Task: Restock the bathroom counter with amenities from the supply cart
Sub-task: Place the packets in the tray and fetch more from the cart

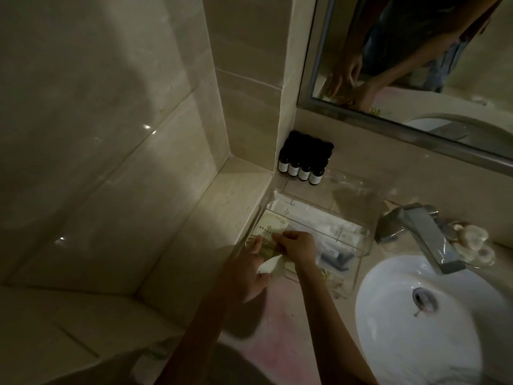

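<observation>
Two hands meet on the cream packets [273, 227] at the left end of the clear tray [363, 247]. Your right hand [299, 250] pinches the packets with curled fingers [281, 240]. Your left hand [247, 273] lies over their near end, and in this dim light I cannot tell whether it grips or only steadies. The packets lie just ahead of both hands, with their long axis running away from you toward the four dark bottles [302, 169] at the back of the desk [277, 337]. Your right hand is nearer the tray's middle. The top packet shows a logo and a line of letters, too blurred to read, and the bottles' white labels are no clearer.
</observation>
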A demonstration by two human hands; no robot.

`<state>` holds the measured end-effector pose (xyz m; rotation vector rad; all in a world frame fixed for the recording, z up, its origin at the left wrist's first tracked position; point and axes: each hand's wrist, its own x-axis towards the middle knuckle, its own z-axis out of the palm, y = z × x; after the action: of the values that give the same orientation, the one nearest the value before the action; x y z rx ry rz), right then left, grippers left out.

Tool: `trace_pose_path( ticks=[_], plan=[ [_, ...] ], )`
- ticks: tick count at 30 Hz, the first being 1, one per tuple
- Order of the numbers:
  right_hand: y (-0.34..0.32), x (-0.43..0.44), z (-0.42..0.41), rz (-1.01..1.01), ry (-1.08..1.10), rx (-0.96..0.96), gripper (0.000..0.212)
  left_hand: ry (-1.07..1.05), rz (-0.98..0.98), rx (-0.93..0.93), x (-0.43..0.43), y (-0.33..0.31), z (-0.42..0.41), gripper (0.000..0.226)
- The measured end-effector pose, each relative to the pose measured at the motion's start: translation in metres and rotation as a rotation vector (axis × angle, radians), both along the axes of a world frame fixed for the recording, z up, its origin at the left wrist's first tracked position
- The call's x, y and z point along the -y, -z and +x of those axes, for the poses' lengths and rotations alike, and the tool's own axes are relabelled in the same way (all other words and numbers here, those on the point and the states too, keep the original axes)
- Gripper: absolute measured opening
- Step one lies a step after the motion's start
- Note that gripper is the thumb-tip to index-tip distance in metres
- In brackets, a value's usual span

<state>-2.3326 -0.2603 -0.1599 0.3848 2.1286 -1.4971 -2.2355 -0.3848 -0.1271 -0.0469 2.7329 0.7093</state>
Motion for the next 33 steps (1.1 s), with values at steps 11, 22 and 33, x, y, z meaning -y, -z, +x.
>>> trace_pose_path(
  ticks=[11, 22, 33],
  plan=[
    [0.005, -0.003, -0.007, 0.063, -0.058, -0.025, 0.029, 0.069, -0.077, 0.012, -0.006, -0.005, -0.013, 0.056],
    [0.002, -0.007, -0.006, 0.209, 0.021, -0.077, 0.044, 0.054, -0.099, 0.047, -0.007, 0.003, -0.013, 0.049],
    [0.003, 0.0, -0.019, 0.28, 0.048, 0.03, 0.055, 0.059, -0.13, 0.012, -0.01, 0.01, -0.018, 0.038]
  ],
)
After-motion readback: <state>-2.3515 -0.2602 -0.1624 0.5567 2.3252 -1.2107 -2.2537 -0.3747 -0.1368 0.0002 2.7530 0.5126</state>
